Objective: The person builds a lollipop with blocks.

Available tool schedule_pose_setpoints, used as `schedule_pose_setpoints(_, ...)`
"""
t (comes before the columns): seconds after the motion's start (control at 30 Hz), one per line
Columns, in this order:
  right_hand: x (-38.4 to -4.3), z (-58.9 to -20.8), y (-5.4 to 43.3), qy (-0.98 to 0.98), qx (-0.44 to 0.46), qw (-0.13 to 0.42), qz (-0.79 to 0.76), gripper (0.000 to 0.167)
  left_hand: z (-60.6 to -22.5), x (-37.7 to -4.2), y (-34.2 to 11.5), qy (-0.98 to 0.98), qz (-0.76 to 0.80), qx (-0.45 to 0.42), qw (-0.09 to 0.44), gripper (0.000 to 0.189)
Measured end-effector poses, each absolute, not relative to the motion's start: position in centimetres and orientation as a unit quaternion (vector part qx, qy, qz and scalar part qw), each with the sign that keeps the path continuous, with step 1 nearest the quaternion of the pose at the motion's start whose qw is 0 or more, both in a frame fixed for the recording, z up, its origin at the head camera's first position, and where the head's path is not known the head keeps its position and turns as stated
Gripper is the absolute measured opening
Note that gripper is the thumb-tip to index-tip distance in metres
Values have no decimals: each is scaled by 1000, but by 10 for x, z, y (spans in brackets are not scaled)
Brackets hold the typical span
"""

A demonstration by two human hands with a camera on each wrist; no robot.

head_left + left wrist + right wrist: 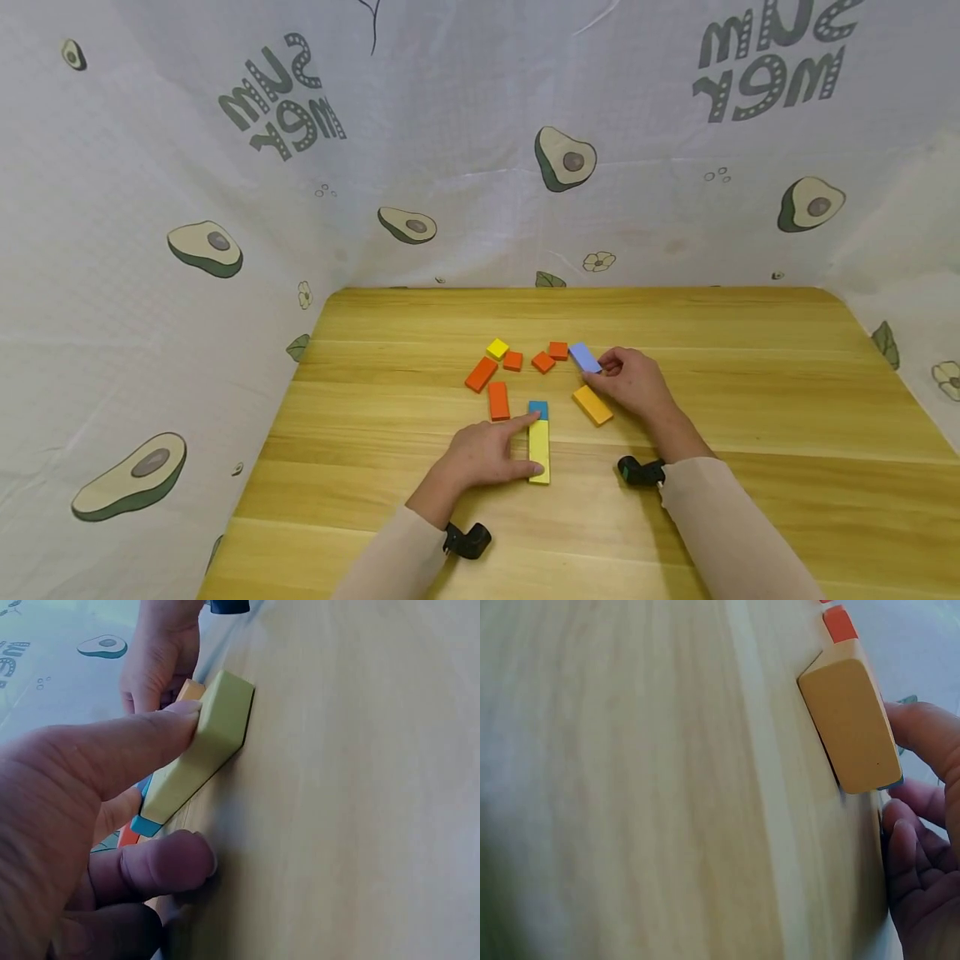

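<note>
In the head view a long pale yellow block [539, 446] lies on the table with a small blue block [536, 407] against its far end. My left hand [483, 454] rests its index fingertip on the blue block and its thumb on the yellow block's near end; both digits are extended. The other left fingers hang below the thumb in the left wrist view. With thumb and fingers, my right hand [633, 382] pinches the near end of a periwinkle block [583, 357]. An orange-yellow block [592, 405] lies just in front of that hand, largely hiding the periwinkle one in the right wrist view.
Two longer red-orange blocks [498, 401] lie left of the yellow one. Farther back are a small yellow block [497, 349] and several small orange-red blocks [543, 362]. Behind the wooden table [375, 400] hangs a white curtain [480, 167] printed with avocados.
</note>
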State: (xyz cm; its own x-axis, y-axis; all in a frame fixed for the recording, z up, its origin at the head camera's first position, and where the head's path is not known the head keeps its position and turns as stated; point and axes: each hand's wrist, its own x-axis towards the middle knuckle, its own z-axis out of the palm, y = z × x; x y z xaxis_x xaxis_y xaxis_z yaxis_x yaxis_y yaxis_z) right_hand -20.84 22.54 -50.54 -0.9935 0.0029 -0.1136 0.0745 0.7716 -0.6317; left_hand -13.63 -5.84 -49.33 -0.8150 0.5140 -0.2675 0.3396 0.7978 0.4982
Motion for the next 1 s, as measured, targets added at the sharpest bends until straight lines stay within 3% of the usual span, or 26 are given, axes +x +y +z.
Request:
schedule_pose_setpoints(0.57,-195,-507,234,918,-15,0,-396,42,-497,-125,-62,931,223,222,186,78)
schedule_pose_setpoints(1.0,-188,-491,197,923,-176,21,-341,29,-496,-124,-62,932,227,214,187,77)
